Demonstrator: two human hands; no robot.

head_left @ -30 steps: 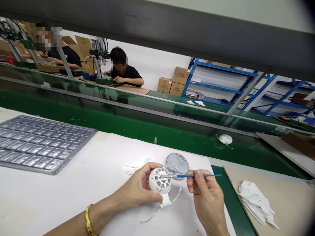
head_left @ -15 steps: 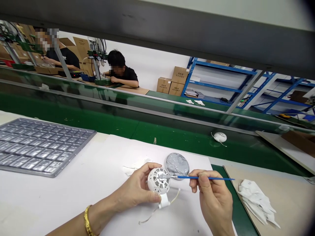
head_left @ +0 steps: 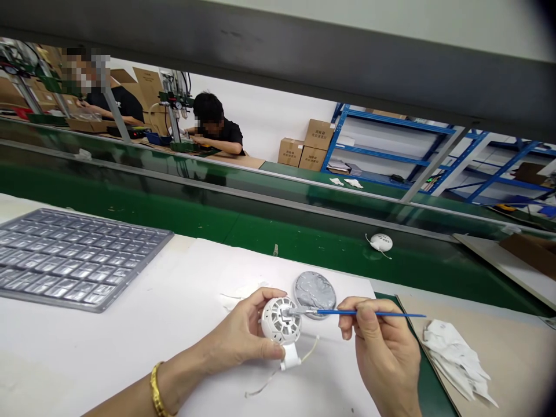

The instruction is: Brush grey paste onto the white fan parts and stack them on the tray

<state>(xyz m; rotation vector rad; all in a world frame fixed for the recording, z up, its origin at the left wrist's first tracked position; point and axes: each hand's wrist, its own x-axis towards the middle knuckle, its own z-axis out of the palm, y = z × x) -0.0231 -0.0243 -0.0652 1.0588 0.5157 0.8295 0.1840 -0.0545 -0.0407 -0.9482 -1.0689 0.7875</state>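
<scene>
Head view, as I read it on my distant feed, over a white tabletop (head_left: 130, 347). My left grip (head_left: 247, 333) is closed around a round white vented housing (head_left: 281, 329), fingers along its far side and thumb at its near edge, the slotted face turned toward me; a white tab (head_left: 290, 357) and thin leads (head_left: 311, 347) extend from its near side. My right grip (head_left: 384, 341) pinches a slim blue-handled brush (head_left: 332, 312) between thumb and fingers, the free end of the handle jutting out to the right. The governing relation is the long axis of the brush: it lies nearly level across my view, running leftward from the right grip to the bristles (head_left: 292, 312), which appear to meet the centre of the slotted face. The housing thus lies to the left of the right grip, and the left grip is the nearer, being already upon it. A round dish (head_left: 313, 317) of grey paste (head_left: 315, 288) sits just beyond the housing, between the two grips; in this view the brush crosses its near edge. I cannot tell whether housing and dish touch. Well apart, a second white housing (head_left: 382, 242) lies on a green surface (head_left: 256, 231).
</scene>
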